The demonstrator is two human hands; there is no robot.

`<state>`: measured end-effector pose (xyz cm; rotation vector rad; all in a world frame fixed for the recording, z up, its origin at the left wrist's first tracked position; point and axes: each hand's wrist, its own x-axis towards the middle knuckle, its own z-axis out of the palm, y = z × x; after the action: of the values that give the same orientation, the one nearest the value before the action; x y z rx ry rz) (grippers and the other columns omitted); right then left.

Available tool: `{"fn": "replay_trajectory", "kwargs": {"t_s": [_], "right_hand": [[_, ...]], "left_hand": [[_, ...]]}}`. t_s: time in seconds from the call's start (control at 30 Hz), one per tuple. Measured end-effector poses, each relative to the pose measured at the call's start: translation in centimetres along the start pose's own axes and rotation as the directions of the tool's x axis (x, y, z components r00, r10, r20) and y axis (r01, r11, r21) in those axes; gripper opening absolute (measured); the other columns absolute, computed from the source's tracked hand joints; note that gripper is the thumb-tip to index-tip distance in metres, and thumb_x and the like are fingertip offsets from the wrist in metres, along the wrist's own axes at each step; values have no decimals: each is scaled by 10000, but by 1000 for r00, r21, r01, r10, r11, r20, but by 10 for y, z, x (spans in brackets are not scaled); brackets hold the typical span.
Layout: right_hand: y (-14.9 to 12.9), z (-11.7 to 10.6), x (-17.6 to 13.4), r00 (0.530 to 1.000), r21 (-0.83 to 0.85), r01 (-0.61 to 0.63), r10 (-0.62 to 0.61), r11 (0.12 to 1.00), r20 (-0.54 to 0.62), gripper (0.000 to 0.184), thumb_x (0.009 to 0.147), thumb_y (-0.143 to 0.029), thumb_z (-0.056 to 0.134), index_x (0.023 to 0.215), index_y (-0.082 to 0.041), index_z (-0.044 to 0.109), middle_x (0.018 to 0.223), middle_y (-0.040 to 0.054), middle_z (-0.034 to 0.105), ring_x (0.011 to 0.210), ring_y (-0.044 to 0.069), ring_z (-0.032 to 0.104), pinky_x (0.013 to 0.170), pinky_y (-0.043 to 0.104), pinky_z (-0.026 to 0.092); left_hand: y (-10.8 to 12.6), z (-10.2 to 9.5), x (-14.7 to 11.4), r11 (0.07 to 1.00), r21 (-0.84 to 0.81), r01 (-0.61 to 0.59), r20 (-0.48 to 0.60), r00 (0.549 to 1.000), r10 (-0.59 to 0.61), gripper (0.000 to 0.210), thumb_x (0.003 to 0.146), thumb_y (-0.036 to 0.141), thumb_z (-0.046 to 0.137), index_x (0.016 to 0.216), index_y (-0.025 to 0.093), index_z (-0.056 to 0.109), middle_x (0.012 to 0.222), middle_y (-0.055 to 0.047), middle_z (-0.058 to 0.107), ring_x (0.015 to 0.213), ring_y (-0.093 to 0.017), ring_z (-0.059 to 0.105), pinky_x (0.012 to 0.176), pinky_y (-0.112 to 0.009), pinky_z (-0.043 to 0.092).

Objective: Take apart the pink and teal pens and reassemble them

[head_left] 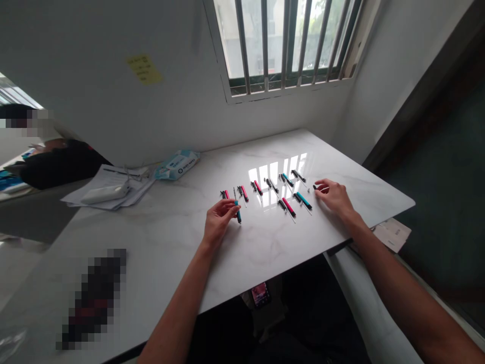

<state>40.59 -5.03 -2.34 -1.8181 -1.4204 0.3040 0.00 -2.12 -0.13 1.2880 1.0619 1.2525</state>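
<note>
My left hand (221, 218) pinches a teal pen barrel (238, 213) with a dark lower end. A thin pen part rises above the fingers, tip up. At the right of the pens, my right hand (333, 196) is closed on a small black pen part (315, 187), mostly hidden by the fingers. A tiny pale piece (308, 190) lies just left of it. Between the hands lie several pens taken apart, with barrels, black parts and thin white refills side by side. Among them are a red barrel (288, 207), a teal barrel (303, 200) and a black pen (299, 175).
The white marbled table (265, 258) stands against the wall under a barred window (284, 45). A wipes pack (178, 164) and papers (94, 197) lie at the back left. Beneath the front edge a lit phone (259, 294) shows. Another person (56, 156) is at far left.
</note>
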Motion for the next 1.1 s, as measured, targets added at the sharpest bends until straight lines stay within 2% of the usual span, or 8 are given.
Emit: {"fn": "replay_trajectory", "kwargs": {"t_s": [0.2, 0.37, 0.47, 0.57, 0.7, 0.83, 0.97, 1.1], "right_hand": [[-3, 11, 0, 999, -39, 17, -16, 999, 38, 257, 880, -229, 711, 1114, -209, 816, 899, 42, 826, 830, 221, 785, 897, 376, 598], [-1, 8, -1, 998, -40, 39, -36, 998, 51, 249, 890, -257, 714, 1107, -206, 823, 907, 47, 829, 830, 226, 781, 897, 385, 599], [-11, 5, -4, 998, -17, 66, -66, 998, -5, 262, 898, -317, 724, 1106, -190, 822, 965, 73, 833, 808, 229, 767, 864, 396, 604], [-42, 11, -12, 992, 93, 121, -117, 988, -48, 264, 922, -376, 724, 1073, -189, 834, 965, 86, 830, 774, 220, 738, 784, 381, 602], [-111, 42, -33, 961, 399, 172, -243, 901, 134, 267, 931, -449, 759, 1023, -216, 850, 957, 71, 834, 792, 199, 739, 752, 350, 606], [-169, 79, -50, 909, 531, 151, -329, 834, 257, 289, 916, -486, 788, 1044, -235, 854, 976, 58, 837, 772, 177, 720, 732, 327, 592], [-189, 98, -50, 889, 598, 108, -346, 794, 299, 253, 894, -460, 803, 975, -226, 857, 942, 57, 838, 797, 188, 730, 753, 326, 580], [-188, 100, -40, 947, 741, 6, -241, 672, 211, 294, 885, -476, 791, 976, -202, 845, 1034, 76, 840, 885, 199, 745, 796, 324, 589]], "left_hand": [[1, -2, 0, 1000, 11, 8, -10, 1000, -8, 511, 647, 477, 1001, 1010, 180, 798, 913, -71, 787, 845, -200, 734, 738, -311, 623], [1, -2, 0, 1000, 18, -8, -10, 1000, 8, 487, 677, 476, 985, 1012, 178, 794, 918, -70, 783, 836, -187, 724, 759, -311, 613], [1, 0, -1, 999, 30, -23, -9, 1000, 23, 489, 678, 485, 981, 1006, 175, 793, 899, -67, 778, 805, -177, 710, 727, -291, 586], [3, 2, -1, 999, 26, -26, 4, 1000, 26, 478, 680, 485, 981, 993, 174, 797, 894, -65, 778, 789, -161, 700, 708, -267, 555], [5, 3, -3, 999, 11, -33, 37, 999, 32, 451, 687, 477, 979, 973, 177, 801, 896, -64, 782, 821, -174, 716, 744, -277, 559], [5, 3, -6, 999, 7, -52, 80, 995, 51, 411, 699, 447, 975, 955, 182, 794, 921, -64, 792, 853, -189, 733, 812, -304, 574], [3, 4, -7, 998, 25, -60, 154, 986, 56, 385, 727, 428, 945, 967, 175, 781, 952, -73, 791, 869, -202, 739, 848, -327, 580], [2, 5, -6, 996, 66, -64, 166, 985, 53, 306, 768, 380, 867, 962, 182, 738, 906, -41, 742, 829, -176, 710, 810, -297, 557]]}}
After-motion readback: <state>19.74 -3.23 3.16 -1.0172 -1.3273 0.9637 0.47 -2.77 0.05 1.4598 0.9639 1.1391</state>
